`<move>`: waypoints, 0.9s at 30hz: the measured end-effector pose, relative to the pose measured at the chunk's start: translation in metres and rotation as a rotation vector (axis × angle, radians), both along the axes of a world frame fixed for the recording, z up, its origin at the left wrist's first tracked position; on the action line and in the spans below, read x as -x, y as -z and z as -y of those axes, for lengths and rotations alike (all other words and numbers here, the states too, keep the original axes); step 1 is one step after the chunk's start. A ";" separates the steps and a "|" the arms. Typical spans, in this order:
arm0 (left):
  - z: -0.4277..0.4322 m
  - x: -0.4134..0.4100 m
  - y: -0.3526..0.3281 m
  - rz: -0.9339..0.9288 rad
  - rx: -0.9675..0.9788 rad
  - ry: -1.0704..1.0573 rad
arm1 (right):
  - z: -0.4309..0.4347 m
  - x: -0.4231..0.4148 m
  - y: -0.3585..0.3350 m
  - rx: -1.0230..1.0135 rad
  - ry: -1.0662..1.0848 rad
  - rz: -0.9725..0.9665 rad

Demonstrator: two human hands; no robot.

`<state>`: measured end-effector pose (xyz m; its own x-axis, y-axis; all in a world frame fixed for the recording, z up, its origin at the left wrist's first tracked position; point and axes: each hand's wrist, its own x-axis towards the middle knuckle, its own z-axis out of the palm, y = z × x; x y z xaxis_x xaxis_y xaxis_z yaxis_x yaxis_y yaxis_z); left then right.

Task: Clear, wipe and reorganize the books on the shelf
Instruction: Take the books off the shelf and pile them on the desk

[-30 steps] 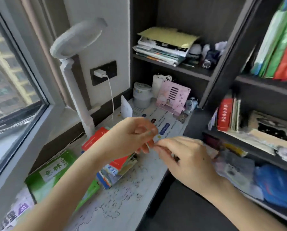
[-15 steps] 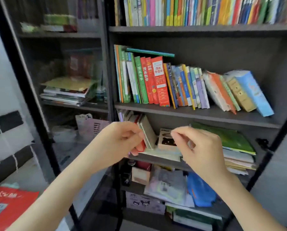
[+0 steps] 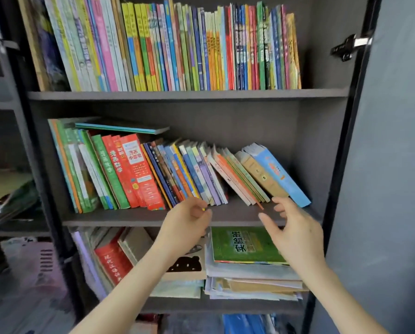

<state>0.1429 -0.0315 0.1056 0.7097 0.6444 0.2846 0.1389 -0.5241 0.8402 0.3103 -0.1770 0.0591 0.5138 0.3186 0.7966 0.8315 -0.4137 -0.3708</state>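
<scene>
**Progress.** Clearing is judged as not yet started. The middle shelf (image 3: pixel 129 220) is carrying a full row of leaning books (image 3: pixel 192 174), all tilting left. 1 teal book (image 3: pixel 122 127) is lying flat across the taller ones at the left end. No cloth is showing, so wiping and reorganizing are also waiting to be done.

**Hands.** The left hand (image 3: pixel 184 227) is hovering at the front edge of the middle shelf, just below the centre of the row. Its fingers are curling toward the thumb, and it cannot be told whether they are pinching anything. The right hand (image 3: pixel 298 235) is hanging spread and empty near the right end, just under the light-blue book (image 3: pixel 281 174) and not touching it.

**Surroundings.** The top shelf row (image 3: pixel 177 44) is standing upright and tightly packed. The lower shelf is holding a loose stack topped by a green book (image 3: pixel 245 244). The open door (image 3: pixel 394 165) is flanking the right hand and is probably limiting sideways withdrawal.
</scene>
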 end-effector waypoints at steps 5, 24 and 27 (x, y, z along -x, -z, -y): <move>-0.034 -0.084 0.006 -0.001 0.013 0.020 | -0.033 -0.069 0.004 0.061 0.197 -0.075; -0.083 -0.259 0.037 0.349 0.179 -0.143 | -0.128 -0.212 0.017 0.150 0.436 0.070; -0.091 -0.264 0.035 0.355 0.150 -0.137 | -0.122 -0.224 0.009 0.149 0.365 0.078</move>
